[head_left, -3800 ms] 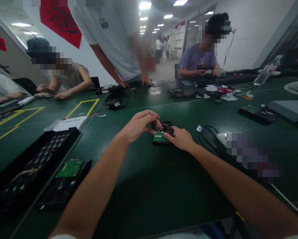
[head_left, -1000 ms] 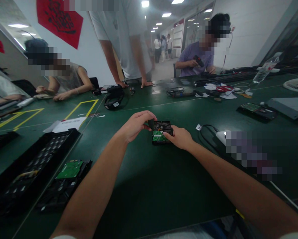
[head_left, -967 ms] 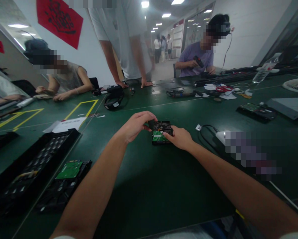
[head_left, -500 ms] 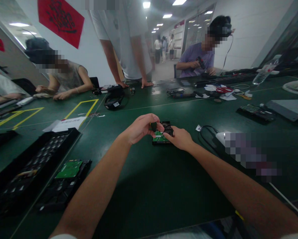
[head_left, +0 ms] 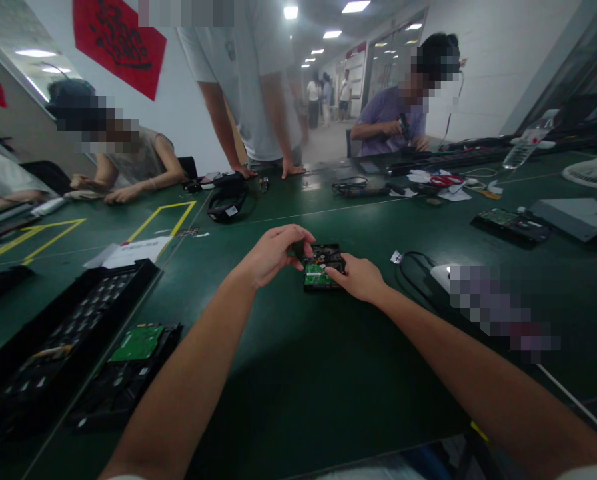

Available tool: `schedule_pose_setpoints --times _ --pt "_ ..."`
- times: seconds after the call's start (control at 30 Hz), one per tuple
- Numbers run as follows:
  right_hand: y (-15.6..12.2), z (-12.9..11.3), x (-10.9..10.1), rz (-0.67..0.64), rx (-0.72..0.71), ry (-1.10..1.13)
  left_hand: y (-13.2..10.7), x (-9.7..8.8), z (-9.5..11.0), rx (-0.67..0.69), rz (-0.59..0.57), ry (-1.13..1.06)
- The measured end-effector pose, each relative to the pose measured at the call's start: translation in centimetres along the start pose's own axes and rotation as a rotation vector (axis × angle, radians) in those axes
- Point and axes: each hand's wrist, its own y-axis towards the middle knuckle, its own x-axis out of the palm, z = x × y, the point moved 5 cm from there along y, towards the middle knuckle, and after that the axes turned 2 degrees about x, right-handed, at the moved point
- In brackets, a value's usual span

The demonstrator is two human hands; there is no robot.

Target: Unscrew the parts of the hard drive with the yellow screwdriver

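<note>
A hard drive [head_left: 323, 281] with a green circuit board and a black section lies on the green table in front of me. My right hand [head_left: 363, 277] grips its right side, the thumb resting over the top and the other fingers mostly hidden. At the drive's upper left edge hovers my left hand [head_left: 278, 253], its fingers curved and parted from the thumb. I see nothing held between them, though small details there are too blurred to tell.
To the left are a long black tray [head_left: 78, 320] and another drive with a green board [head_left: 136, 343]. A white power strip [head_left: 441, 277] with a cable lies right. Farther off are a black headset-like strap [head_left: 228, 200], another drive [head_left: 511, 225], a bottle [head_left: 528, 147] and several co-workers.
My left hand has drawn slightly left and up off the drive, uncovering more of its board and black section. The right hand keeps its grip.
</note>
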Motion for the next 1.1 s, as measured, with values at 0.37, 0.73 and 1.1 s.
schedule_pose_setpoints --times 0.37,0.73,1.1 --pt "0.1 0.0 0.2 -0.01 0.014 0.005 0.1 0.4 -0.9 -0.044 -0.095 -0.133" --pt "-0.1 -0.2 -0.1 -0.031 0.025 0.017 0.1 0.0 -0.2 0.006 -0.056 -0.013" --pt "0.0 0.0 0.1 -0.02 0.016 0.019 0.4 -0.8 -0.5 0.006 0.043 -0.078"
